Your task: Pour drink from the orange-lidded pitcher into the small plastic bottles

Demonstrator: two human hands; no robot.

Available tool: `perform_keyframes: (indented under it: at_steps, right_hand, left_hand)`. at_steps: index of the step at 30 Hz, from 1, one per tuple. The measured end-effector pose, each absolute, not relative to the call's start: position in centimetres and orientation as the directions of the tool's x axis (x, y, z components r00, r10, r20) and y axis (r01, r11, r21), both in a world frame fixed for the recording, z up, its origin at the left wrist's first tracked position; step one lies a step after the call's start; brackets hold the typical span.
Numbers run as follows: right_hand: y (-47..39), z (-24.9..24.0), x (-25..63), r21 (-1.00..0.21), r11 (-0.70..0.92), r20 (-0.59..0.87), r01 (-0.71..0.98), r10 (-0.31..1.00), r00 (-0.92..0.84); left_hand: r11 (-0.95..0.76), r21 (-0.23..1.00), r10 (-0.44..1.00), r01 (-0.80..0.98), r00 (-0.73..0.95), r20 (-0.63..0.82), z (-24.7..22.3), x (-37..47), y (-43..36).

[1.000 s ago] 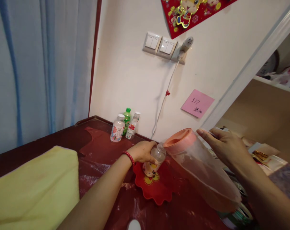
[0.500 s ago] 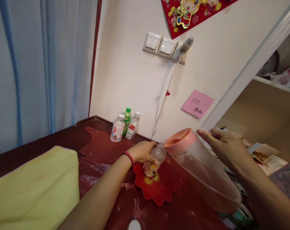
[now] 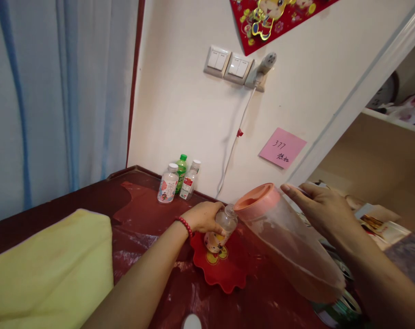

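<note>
My left hand (image 3: 207, 218) is wrapped round a clear bottle (image 3: 231, 219) without a cap, which stands slightly tilted over a red scalloped plate (image 3: 228, 276). In my right hand (image 3: 322, 205) is a large translucent pitcher (image 3: 293, 246) with an orange lid (image 3: 257, 201). The pitcher leans left, its lid's spout against or very near the bottle's mouth. Liquid shows low in the pitcher; whether any flows across I cannot tell. The pitcher's handle is mostly hidden by my right hand. A white cap (image 3: 192, 321) lies at the bottom edge of the view.
Several bottles, among them a white-capped bottle (image 3: 168, 183) and a green bottle (image 3: 181, 173), stand by the wall. A yellow cloth (image 3: 56, 269) covers the table's left. Cans (image 3: 341, 310) sit below the pitcher. A white cable (image 3: 232, 151) hangs down the wall.
</note>
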State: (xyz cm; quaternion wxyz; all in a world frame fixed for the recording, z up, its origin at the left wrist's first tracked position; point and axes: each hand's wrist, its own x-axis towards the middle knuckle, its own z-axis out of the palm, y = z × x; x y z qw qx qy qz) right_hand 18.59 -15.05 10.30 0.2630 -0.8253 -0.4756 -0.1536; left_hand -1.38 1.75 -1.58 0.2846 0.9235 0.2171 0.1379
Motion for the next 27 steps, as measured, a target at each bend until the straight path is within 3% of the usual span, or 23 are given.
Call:
perform_keyframes:
  at_steps: [27]
  right_hand:
    - [-14.94, 10.38, 18.43, -0.264, -0.382, 0.530, 0.886, 0.710, 0.464]
  left_hand:
    - [-0.759, 0.572, 0.471, 0.313, 0.869, 0.150, -1.63, -1.37, 1.83]
